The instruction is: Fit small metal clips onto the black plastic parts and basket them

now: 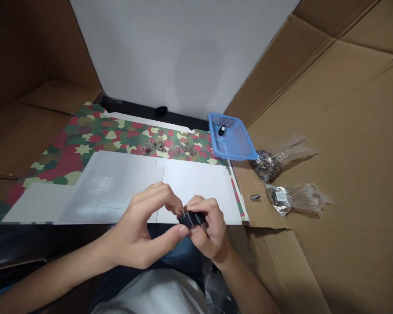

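Both hands are close together at the bottom middle of the view. They hold a small black plastic part point(191, 219) with a bit of metal showing at its left end. My left hand point(144, 226) pinches it between thumb and fingertips from the left. My right hand point(206, 226) wraps it from the right, and its fingers hide much of the part. Beneath both hands lies a white sheet point(196, 183), and my lap shows below it.
Small metal pieces lie in two heaps point(149, 146) on camouflage-patterned paper point(85, 135). A blue plastic basket point(231, 137) holds one black piece point(222, 130). Plastic bags of metal parts point(265, 163) rest on brown cardboard point(330, 109) at right, beside a white wall point(177, 52).
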{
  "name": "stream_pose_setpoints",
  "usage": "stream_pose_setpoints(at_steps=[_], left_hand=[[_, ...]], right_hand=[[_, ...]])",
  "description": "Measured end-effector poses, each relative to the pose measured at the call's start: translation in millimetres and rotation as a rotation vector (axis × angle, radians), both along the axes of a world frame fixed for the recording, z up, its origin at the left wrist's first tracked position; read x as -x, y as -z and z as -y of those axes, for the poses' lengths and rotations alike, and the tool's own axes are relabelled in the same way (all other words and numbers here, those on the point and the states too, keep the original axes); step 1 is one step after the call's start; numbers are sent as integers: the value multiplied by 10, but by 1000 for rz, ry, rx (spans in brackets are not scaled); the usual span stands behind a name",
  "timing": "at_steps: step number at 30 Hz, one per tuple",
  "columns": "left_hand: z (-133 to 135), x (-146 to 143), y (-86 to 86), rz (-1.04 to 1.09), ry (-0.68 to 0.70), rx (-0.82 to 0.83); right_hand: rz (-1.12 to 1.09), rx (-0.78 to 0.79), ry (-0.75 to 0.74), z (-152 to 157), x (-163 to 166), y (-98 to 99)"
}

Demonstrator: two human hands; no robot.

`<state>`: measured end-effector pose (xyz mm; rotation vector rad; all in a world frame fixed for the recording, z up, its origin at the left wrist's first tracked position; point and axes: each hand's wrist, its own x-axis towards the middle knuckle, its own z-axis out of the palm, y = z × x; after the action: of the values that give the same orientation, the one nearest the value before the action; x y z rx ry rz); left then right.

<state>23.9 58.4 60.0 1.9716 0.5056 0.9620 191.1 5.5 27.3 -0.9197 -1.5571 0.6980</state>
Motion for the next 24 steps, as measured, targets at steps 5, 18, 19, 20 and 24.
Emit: stream_pose_setpoints(at_steps=[5,18,19,20,24], left_hand=[[37,-44,-1,36,-80,-104],[-25,51,-53,-72,0,-154],[-49,84,-67,-80,55,-114],[-70,113,-79,-90,102,-85],[-97,163,-94,-98,200,-68]], right_hand=[[-36,54,-18,17,5,60],[-455,758,-378,-38,-100,-47],[-488,847,-476,-52,-118,-66],[-494,909,-543,-64,-136,-82],[-422,971,-589,-78,-177,-140]])
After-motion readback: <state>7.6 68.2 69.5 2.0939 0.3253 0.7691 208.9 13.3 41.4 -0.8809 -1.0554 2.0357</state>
